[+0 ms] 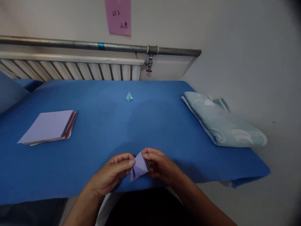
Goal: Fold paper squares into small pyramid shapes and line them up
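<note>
A small piece of folded purple paper (140, 166) is held up between both hands near the front edge of the blue surface. My left hand (115, 171) pinches its left side, thumb on top. My right hand (161, 164) grips the upper right side with thumb and fingers. The paper has several layers and a pointed top. Farther back lies a small folded teal paper piece (129, 96). A stack of coloured square paper (48, 126), purple on top, rests at the left.
The blue-covered surface (101, 125) ends just in front of my body. At the right lies a folded pale green patterned cloth (223, 124). Behind are a white radiator (82, 70), a metal pipe (127, 48) and a pink note (119, 17) on the wall.
</note>
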